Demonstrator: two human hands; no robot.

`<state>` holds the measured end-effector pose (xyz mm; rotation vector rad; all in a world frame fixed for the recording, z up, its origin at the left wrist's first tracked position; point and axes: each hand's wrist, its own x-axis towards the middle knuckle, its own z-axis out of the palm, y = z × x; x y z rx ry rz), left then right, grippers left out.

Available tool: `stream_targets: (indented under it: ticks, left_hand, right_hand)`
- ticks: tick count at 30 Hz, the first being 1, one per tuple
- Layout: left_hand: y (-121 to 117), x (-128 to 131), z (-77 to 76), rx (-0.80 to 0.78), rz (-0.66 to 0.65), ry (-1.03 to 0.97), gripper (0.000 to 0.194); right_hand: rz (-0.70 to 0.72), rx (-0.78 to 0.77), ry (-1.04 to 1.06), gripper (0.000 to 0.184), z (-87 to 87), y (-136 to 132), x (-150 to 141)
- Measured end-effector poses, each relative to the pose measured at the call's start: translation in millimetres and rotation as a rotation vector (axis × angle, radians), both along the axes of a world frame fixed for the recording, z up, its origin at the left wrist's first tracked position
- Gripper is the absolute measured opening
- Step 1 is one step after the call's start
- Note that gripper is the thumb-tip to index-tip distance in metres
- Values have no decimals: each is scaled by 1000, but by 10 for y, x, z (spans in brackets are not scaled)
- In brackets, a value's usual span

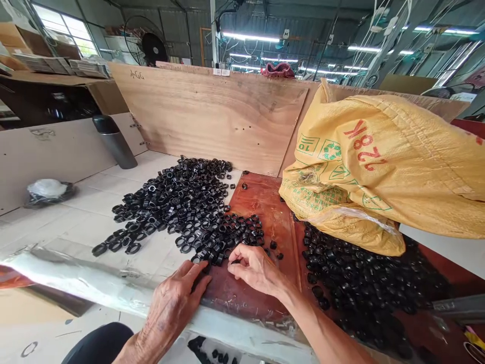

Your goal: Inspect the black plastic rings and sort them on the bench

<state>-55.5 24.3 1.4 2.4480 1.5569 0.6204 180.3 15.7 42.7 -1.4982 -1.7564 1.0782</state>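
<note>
A large heap of small black plastic rings (178,197) spreads over the work surface in front of me. At its near edge, my left hand (176,293) is closed, its thumb and index finger around a black ring (206,269) that is mostly hidden. Just to the right, my right hand (253,268) makes a pinch with thumb and forefinger. A small dark piece (235,262) shows between those fingers, largely covered, so its exact shape is unclear. Both hands are low over the reddish-brown board (261,199), a short gap apart.
A yellow woven sack (364,162) leans at the right, above another pile of small black parts (356,273). A dark bottle (115,142) and a clear plastic bag with something white (47,189) stand left. A plywood wall (212,111) closes the back.
</note>
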Motion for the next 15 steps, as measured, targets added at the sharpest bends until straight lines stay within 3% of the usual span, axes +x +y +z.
stream_targets:
  ticks: [4, 8, 12, 15]
  left_hand:
    - [11, 42, -5, 7, -32, 41, 28]
    - [-21, 67, -37, 96, -154, -151, 23]
    - [-40, 128, 13, -90, -132, -351, 20]
    - [-49, 188, 60, -239, -92, -479, 27]
  right_hand:
    - [2, -26, 106, 11, -22, 1, -16]
    - [-53, 52, 197, 20, -36, -40, -115]
    - [-72, 84, 309, 31, -63, -94, -183]
    - [-62, 195, 213, 22, -66, -100, -180]
